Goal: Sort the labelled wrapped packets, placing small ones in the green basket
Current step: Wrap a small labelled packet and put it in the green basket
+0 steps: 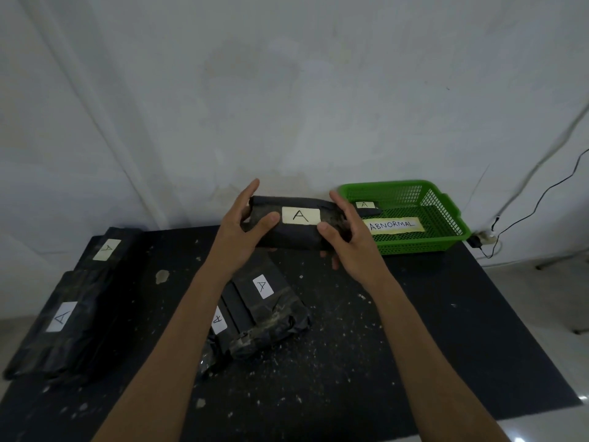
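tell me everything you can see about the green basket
The green basket is a shallow rectangular tray of what looks like plastic mesh, with a solid rolled rim and a side handle. It sits upright at the far right of the dark table, near the wall. Inside lie a small black packet labelled A and a paper strip reading ABNORMAL. Neither hand touches it.

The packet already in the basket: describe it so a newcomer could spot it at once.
Find the green basket at the table's far right corner, with a strip reading ABNORMAL. The small packet lies inside, by its left wall, above that strip, black-wrapped and labelled A. It is the only packet in the basket and looks smaller than the others.
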Demonstrator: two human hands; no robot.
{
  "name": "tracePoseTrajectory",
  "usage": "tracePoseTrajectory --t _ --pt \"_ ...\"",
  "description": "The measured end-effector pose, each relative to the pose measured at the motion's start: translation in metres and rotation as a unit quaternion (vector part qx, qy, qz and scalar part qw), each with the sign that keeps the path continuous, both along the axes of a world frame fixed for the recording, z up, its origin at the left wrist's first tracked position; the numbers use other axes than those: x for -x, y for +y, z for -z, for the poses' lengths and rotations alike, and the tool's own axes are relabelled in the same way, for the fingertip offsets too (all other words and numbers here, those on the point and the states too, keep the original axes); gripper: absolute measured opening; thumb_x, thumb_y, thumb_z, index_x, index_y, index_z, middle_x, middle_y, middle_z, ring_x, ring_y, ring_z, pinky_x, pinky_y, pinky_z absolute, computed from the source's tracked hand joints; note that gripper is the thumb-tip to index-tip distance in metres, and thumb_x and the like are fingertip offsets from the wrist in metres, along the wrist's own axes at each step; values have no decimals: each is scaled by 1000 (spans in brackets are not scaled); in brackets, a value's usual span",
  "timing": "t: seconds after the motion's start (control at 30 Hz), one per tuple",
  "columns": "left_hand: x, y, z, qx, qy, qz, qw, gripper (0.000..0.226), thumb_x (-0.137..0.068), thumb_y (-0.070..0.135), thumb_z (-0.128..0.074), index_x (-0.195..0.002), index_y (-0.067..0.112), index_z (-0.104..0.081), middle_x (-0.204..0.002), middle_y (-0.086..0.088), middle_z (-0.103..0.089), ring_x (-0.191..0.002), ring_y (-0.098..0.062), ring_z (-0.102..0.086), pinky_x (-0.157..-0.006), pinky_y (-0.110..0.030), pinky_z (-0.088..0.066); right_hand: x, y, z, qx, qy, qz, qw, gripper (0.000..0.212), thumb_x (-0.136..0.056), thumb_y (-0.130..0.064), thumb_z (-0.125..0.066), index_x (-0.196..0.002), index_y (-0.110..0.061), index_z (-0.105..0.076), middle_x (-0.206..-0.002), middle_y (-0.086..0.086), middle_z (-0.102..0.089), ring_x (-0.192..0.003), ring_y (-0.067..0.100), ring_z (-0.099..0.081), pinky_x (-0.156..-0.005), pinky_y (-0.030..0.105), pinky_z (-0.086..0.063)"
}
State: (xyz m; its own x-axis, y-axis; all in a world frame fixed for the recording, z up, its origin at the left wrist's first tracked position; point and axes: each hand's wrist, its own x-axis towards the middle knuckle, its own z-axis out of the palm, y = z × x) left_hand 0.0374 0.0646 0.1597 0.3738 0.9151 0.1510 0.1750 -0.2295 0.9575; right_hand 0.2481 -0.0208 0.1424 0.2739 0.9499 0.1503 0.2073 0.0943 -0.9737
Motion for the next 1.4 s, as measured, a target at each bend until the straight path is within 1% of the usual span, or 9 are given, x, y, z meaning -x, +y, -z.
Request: tracePoseTrajectory --t 0.1,0.3,0.4,0.57,0.8,0.97,1.07,1.2,1.4 --pt "-2 -5 3 19 -2 43 999 91 -84 32 -76 -156 41 -21 -149 0 -40 -127 -17 -52 -83 -24 -59 1 -2 -3 17 66 33 997 56 -98 -30 -67 -148 -42 -45 -126 6 -61 -60 18 -67 -49 30 -56" --pt "0 -6 15 -120 178 0 977 81 -80 53 -75 -149 25 -44 -153 1 -40 -137 -13 -40 -113 -28 -34 1 -1 -2 39 77 12 996 76 -86 -20 -82 -151 -32 -44 -122 12 -60 -60 16 -64 -59 33 -60" --pt "-1 -8 16 -139 168 -2 976 71 -77 54 -76 -137 23 -58 -144 0 -51 -131 -12 -48 -112 -29 -40 1 1 -1 44 80 22 996 79 -84 -19 -83 -152 -26 -44 -128 8 -56 -70 12 -69 -61 32 -62" --pt "-8 -9 14 -159 146 -37 976 57 -78 42 -82 -127 16 -66 -127 3 -62 -111 -3 -54 -91 0 -36 6 5 2 39 63 28 997 88 -81 -19 -85 -155 -22 -38 -137 6 -52 -108 16 -67 -70 35 -64" --pt "-5 -5 16 -117 150 -36 981 61 -79 45 -80 -131 19 -64 -129 3 -62 -113 -5 -55 -86 4 -35 7 10 1 35 84 16 996 90 -82 -19 -85 -157 -25 -36 -140 8 -53 -114 19 -66 -74 35 -64" --pt "-2 -3 21 -62 191 6 980 76 -81 61 -70 -145 27 -46 -134 5 -46 -120 -7 -47 -96 -16 -39 7 11 -1 37 133 8 990 93 -89 -8 -77 -158 -39 -23 -142 -1 -51 -109 19 -70 -69 32 -62" --pt "-7 -1 22 -9 174 -6 985 78 -81 77 -55 -141 29 -48 -136 -4 -44 -122 -16 -51 -99 -32 -47 0 15 -3 57 78 12 995 66 -88 -6 -76 -140 -32 -46 -122 -2 -64 -93 13 -69 -61 21 -54" --pt "-22 4 11 26 191 2 981 68 -82 90 -23 -100 36 -59 -115 -11 -57 -108 -27 -60 -89 -39 -48 -4 14 -8 68 25 -50 996 42 -87 7 -67 -110 -26 -59 -93 -4 -70 -71 -6 -64 -61 10 -46" --pt "-38 -8 -1 83 127 31 988 84 -74 95 -24 -119 32 -58 -119 2 -61 -109 -15 -59 -87 -34 -51 3 13 -15 31 -8 -72 997 41 -88 13 -55 -109 -22 -61 -96 -2 -69 -82 0 -63 -71 15 -50"
